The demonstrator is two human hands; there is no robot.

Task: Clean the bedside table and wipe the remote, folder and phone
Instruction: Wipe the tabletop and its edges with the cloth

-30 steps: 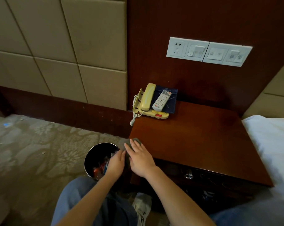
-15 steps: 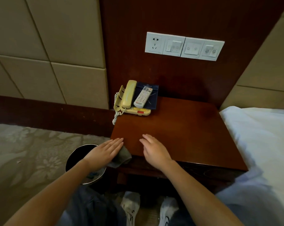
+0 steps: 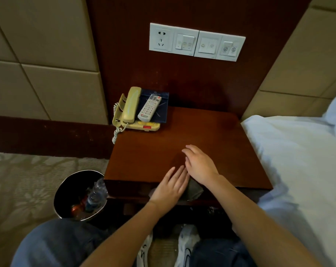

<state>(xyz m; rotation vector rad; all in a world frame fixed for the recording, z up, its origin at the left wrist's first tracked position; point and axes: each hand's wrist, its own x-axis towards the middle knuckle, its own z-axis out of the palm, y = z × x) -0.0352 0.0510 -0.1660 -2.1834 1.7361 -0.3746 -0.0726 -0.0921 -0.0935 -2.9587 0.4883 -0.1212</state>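
Cloth (image 3: 194,190), grey, is kept at the front edge of the bedside table (image 3: 211,132), lower centre of frame, likely so dirt can be swept toward the bin (image 3: 67,193) at lower left. Left hand (image 3: 171,187) is laid flat beside it, fingers straight and together. Right hand (image 3: 201,166) is laid over it, fingers loosely spread. Phone (image 3: 130,108), remote (image 3: 149,107) and folder (image 3: 162,110) are grouped at the table's upper-left corner, well apart from both hands.

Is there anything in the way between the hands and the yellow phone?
No, nothing visible. Only bare table top lies between the right hand and the phone in the far left corner. The remote lies on the folder there.
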